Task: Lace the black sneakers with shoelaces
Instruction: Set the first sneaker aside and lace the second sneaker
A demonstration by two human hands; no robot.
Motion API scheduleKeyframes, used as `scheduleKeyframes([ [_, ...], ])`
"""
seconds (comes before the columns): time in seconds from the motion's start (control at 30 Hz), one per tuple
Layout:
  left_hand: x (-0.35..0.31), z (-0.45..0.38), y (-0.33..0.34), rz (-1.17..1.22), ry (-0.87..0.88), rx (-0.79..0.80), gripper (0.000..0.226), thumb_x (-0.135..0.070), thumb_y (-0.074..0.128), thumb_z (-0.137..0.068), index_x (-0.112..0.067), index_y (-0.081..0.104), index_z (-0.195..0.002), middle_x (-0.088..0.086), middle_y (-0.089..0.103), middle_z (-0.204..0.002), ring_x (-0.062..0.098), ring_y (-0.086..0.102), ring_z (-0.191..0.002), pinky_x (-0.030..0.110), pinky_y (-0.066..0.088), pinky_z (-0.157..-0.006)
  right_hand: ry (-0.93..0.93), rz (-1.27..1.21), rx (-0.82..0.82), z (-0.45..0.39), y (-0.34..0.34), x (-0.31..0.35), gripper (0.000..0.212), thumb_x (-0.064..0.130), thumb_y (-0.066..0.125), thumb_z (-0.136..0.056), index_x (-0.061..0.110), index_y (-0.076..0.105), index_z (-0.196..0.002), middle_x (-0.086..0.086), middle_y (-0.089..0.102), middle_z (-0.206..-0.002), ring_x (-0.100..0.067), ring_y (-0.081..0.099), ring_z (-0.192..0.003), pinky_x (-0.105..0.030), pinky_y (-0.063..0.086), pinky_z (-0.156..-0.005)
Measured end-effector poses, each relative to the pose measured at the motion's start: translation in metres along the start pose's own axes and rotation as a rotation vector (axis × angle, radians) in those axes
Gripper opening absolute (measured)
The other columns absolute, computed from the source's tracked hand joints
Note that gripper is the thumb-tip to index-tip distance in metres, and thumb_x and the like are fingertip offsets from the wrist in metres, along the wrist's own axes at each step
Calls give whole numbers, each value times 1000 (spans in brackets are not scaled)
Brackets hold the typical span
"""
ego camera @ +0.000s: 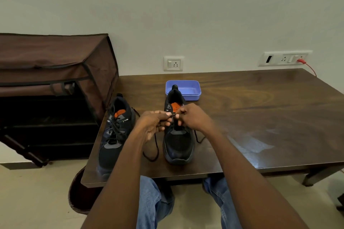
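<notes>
From the head view, both hands meet over the tongue of the right-hand sneaker (178, 135), which stands toe toward the person on the table (260, 117). The left hand (154, 123) and the right hand (193, 119) each pinch the black shoelace (156, 147) between thumb and fingertips, the two grips almost touching, so each grip is pressed together on lace, not spread. Holding both ends this close and high probably serves to even them or to steer a tip toward the next eyelet; which one cannot be told, as the fingers hide it.

Below the left grip the lace hangs slack and curls on the table beside the sneaker's toe; below the right grip a shorter end trails off the shoe's far side. This shoe looks only partly laced. Left of the grips, well apart, the second sneaker (113, 135) stands already threaded. Beyond the grips, behind the heel, sits a blue tray (193, 89). A brown fabric rack (55, 65) stands off the table's left end.
</notes>
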State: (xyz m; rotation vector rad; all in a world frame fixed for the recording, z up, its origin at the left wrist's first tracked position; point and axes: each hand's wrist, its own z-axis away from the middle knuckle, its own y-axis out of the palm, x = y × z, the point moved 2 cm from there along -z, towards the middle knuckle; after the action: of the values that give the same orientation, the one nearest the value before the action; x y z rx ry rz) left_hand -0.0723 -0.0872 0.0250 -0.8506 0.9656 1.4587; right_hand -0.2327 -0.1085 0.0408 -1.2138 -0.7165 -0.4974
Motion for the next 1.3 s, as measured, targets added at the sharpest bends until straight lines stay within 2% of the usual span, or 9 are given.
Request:
scheduleKeyframes([
  [0.17,-1,-1,-4,109,1,-9,14,8,54,-95,5,65,-103,14,74,-77,15,73,-66,22,58,-58,129,165,-119,-2,-3,-7,23,16,55,-92,17,63,-70,-8,72,-82,-24,67,-81,-38,53,-75],
  [0.3,5,-2,-2,77,31,-108,8,0,67,-91,4,63,-96,15,73,-73,16,71,-60,23,59,-55,171,317,-212,1,-3,-7,14,16,51,-90,15,63,-82,-8,67,-89,-29,59,-82,-34,45,-69],
  [0.4,8,-5,0,-28,107,-182,12,-9,74,-88,-2,65,-87,9,70,-67,10,63,-50,19,52,-47,74,455,-307,5,-3,-4,15,12,53,-89,13,66,-96,-10,65,-104,-30,55,-99,-37,44,-84],
  [0.47,10,-7,3,-62,159,-196,14,-13,75,-87,-2,67,-85,6,67,-65,8,59,-47,17,46,-43,-59,339,-311,4,0,0,26,12,58,-90,17,70,-112,-7,66,-112,-27,55,-109,-38,47,-91],
  [0.57,13,-8,7,-91,197,-195,15,-17,72,-90,-4,69,-84,3,65,-64,5,54,-45,17,39,-40,-107,13,-194,-1,8,3,19,14,65,-92,21,75,-107,-1,72,-104,-17,65,-99,-37,54,-87],
  [0.8,12,-10,14,-128,271,-233,23,-27,70,-92,-8,72,-81,-1,63,-63,4,51,-46,14,39,-43,-79,-138,-227,-7,12,-4,16,14,69,-90,23,77,-80,1,73,-81,-15,67,-82,-31,54,-73],
  [0.93,14,-12,12,-235,370,-370,16,-20,65,-95,-12,75,-86,-1,74,-79,-1,65,-65,7,46,-53,-83,236,-309,-12,15,-5,17,10,56,-90,13,69,-79,-5,62,-80,-26,59,-81,-37,47,-71],
  [1.07,21,-18,11,-341,300,-374,15,-18,61,-98,-19,75,-92,-7,72,-82,1,65,-73,12,44,-55,-163,463,-381,-12,24,-3,18,5,53,-85,1,70,-89,-14,57,-91,-30,53,-91,-37,42,-71],
  [1.3,29,-25,10,-337,263,-363,15,-13,65,-94,-21,75,-85,-8,71,-79,2,64,-70,14,46,-57,-81,224,-318,-28,36,-14,20,3,54,-90,4,73,-87,-9,56,-96,-22,54,-87,-34,46,-73],
])
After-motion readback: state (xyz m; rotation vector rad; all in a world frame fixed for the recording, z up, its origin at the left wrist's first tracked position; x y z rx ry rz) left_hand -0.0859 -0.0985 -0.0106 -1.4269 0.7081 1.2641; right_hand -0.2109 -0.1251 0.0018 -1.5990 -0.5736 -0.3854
